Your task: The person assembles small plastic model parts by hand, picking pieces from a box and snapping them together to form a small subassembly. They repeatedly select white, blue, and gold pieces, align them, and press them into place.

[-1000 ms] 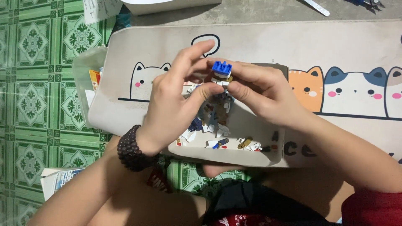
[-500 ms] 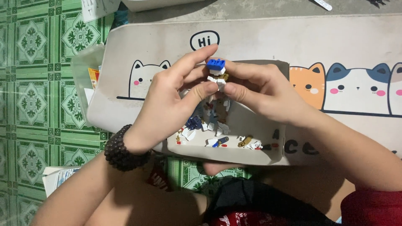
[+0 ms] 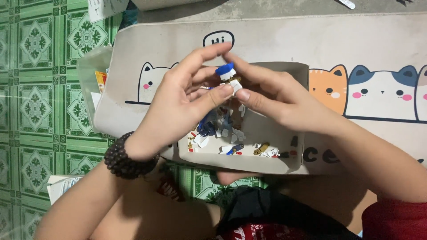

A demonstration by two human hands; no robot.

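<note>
My left hand [image 3: 180, 100] and my right hand [image 3: 278, 95] meet above an open white cardboard tray [image 3: 249, 162]. Between their fingertips they pinch a small toy-brick assembly [image 3: 227, 76] with a blue top, a white middle and a brownish part; my fingers cover most of it. A dark beaded bracelet [image 3: 124, 156] circles my left wrist. Inside the tray lie several loose small pieces [image 3: 231, 142] in blue, white, gold and red.
The tray rests on a beige mat printed with cartoon cats [image 3: 364, 91], laid over a green patterned tile floor [image 3: 35, 93]. A clear plastic bag with paper [image 3: 95, 82] lies at the mat's left edge. Paper sheets [image 3: 62, 186] lie lower left.
Both hands shifted slightly and the small assembly turned between the fingers; its blue top now looks tilted rather than square-on. Tray and loose pieces stay put.
</note>
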